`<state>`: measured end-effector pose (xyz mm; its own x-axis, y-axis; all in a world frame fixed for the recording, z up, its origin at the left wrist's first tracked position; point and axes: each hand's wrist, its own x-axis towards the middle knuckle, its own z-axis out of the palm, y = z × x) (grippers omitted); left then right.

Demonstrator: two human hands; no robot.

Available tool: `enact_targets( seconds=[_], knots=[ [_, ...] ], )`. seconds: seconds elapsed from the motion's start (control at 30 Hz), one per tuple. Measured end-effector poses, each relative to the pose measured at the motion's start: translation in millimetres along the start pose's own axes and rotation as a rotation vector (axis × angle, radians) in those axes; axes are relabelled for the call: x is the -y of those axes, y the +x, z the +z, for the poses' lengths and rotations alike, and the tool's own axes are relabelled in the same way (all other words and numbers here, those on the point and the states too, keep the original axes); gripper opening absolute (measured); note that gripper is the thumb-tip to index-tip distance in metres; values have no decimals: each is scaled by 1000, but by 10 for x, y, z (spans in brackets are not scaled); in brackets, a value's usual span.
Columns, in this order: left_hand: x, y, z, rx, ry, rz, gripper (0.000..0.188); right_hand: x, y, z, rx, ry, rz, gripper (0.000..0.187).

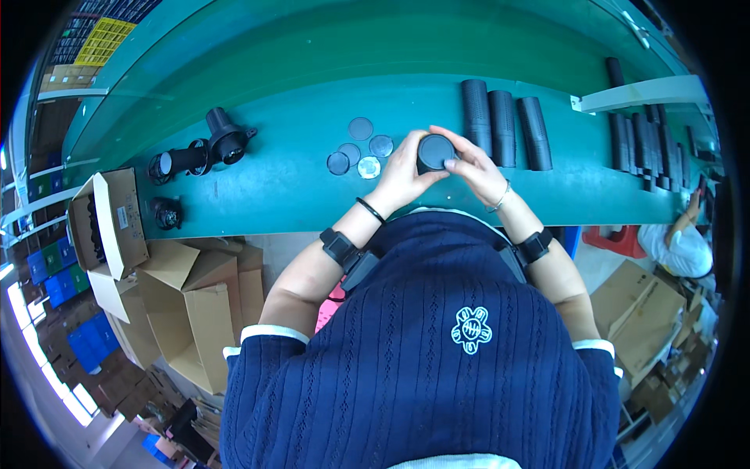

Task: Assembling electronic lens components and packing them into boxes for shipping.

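Both my hands hold a short black cylindrical part [435,153] above the green table, its flat round end turned up. My left hand [405,170] wraps its left side, the thumb along the near edge. From the other side my right hand [478,173] grips it, fingers over the far rim and thumb pressing on the flat end. Just left of my hands lie several thin round discs; one dark disc [360,128] sits farthest back, and a shiny silvery disc [369,167] lies nearest. Whether anything is inside the cylindrical part is hidden.
Black ribbed stacks [501,129] lie beyond my right hand, with more stacks [642,148] farther right. Black fan-like housings [226,139] sit at the left. Open cardboard boxes [191,305] stand left of the table [273,203]. Another person [680,246] is at the far right.
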<state>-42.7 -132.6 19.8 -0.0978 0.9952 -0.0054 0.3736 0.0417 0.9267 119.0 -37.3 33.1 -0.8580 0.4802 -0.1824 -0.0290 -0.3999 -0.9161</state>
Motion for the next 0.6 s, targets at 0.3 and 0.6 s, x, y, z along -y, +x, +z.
enact_targets(
  seconds=[0.3, 0.6],
  knots=[
    [93, -24, 18, 116, -547, -160, 55, -151, 31, -39, -44, 38, -2, 55],
    [304, 30, 9, 94, -440, -12, 58, -114, 54, -58, -34, -87, -24, 53]
  ],
)
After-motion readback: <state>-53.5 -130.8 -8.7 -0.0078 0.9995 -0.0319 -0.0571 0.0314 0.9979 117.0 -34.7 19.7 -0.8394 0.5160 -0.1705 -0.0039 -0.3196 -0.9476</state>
